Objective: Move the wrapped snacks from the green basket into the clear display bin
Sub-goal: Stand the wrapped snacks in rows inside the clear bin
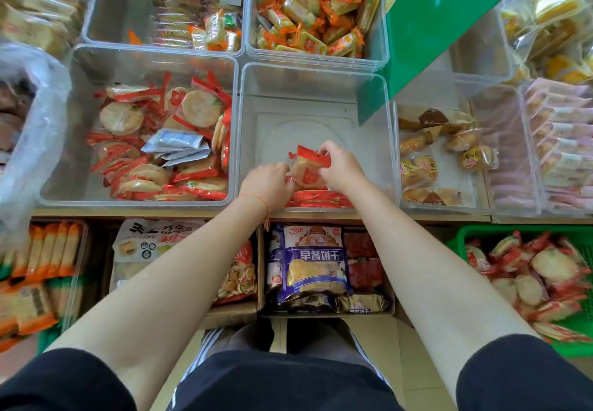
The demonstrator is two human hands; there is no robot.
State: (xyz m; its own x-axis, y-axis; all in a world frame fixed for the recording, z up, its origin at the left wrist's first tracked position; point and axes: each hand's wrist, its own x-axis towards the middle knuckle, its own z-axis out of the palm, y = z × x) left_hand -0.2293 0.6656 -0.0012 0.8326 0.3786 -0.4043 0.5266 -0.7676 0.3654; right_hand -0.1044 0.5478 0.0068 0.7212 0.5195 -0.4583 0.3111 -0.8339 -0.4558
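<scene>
Head view: both hands reach into the clear display bin (321, 89). The right hand (341, 168) and left hand (268, 182) pinch a red-edged wrapped snack (308, 169) between curled fingers; fingertips are partly hidden. More snacks lie beneath, mostly covered. The green basket (465, 234), near right, is cut off by the frame edge.

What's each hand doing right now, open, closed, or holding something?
Left hand: grip closed on the lower left edge of the red-wrapped round cracker packet.
Right hand: pinching the same packet's top edge.
</scene>
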